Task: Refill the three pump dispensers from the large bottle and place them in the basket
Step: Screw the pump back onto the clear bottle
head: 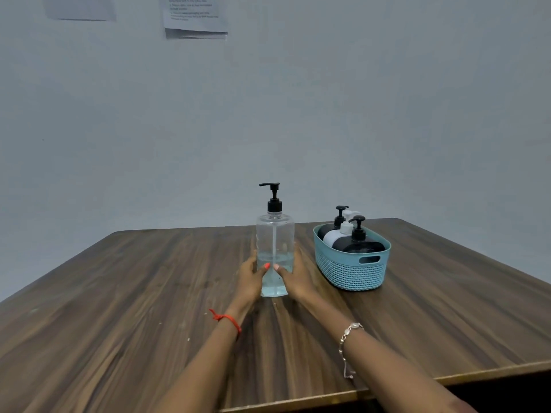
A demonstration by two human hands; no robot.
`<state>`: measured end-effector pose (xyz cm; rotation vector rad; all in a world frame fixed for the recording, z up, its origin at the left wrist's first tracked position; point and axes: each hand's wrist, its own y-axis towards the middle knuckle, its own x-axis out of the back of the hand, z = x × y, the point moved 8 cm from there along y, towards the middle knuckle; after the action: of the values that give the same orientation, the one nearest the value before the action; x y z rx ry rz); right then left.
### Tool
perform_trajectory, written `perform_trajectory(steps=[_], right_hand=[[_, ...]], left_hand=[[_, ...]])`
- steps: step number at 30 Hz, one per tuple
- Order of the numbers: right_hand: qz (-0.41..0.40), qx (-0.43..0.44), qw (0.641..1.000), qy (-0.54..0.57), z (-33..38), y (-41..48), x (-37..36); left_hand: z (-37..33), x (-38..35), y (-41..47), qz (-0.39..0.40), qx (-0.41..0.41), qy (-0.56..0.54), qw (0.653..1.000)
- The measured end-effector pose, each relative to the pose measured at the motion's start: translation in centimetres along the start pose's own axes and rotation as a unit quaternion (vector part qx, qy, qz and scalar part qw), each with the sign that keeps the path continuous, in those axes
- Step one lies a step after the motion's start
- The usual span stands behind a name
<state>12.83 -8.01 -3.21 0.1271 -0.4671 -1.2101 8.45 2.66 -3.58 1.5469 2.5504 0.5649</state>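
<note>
Hands first: the left hand (252, 278) and right hand (293, 278) are both wrapped around the lower half of the big clear bottle (275, 251), one on each side, thumbs meeting across the front. So both are gripping it, and the bottle stands upright on the wooden table (119, 293), pump head (272, 195) screwed on top and liquid only filling the lower part

Taking that bottle as the landmark: just to its right, close but not touching, sits the blue basket (351, 272). Inside it are all three dispensers, a black one (362, 242) nearest the front, a white one (338, 235) behind it and another black one (331, 226) at the back. Far behind the bottle, up on the wall, there's a sheet of paper (195, 16), too blurry to read

My guess on the step: since the three already sit in the basket, this looks like either the very start (dispensers not taken out yet) or the very end (bottle just being set down). Can't tell from fill levels, the dispensers aren't see-through. If it's the start, next move would need the pump top unscrewed, one hand steadying the body while the other twists the cap
</note>
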Motion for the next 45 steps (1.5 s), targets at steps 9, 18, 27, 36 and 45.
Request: perform_trajectory(steps=[9, 18, 27, 36, 45], right_hand=[[-0.035, 0.041, 0.998, -0.024, 4.3, -1.1, 3.0], [-0.05, 0.122, 0.99, -0.048, 13.9, 1.7, 9.7], [-0.039, 0.145, 0.989, -0.016, 16.9, 8.8, 16.6], [-0.027, 0.088, 0.996, 0.003, 6.4, 21.8, 22.3], [-0.067, 0.035, 0.997, -0.033, -9.5, 31.9, 22.5]], left_hand=[[-5.3, -0.2, -1.3, -0.006, -0.042, -0.003, 0.999], [-15.1, -1.4, 3.1, -0.032, -0.142, 0.055, 0.988], [-20.6, -6.5, 10.0, -0.02, -0.174, -0.015, 0.984], [-14.0, -16.1, 22.5, 0.076, -0.136, -0.026, 0.987], [1.4, -24.5, 32.8, 0.166, -0.001, -0.008, 0.986]])
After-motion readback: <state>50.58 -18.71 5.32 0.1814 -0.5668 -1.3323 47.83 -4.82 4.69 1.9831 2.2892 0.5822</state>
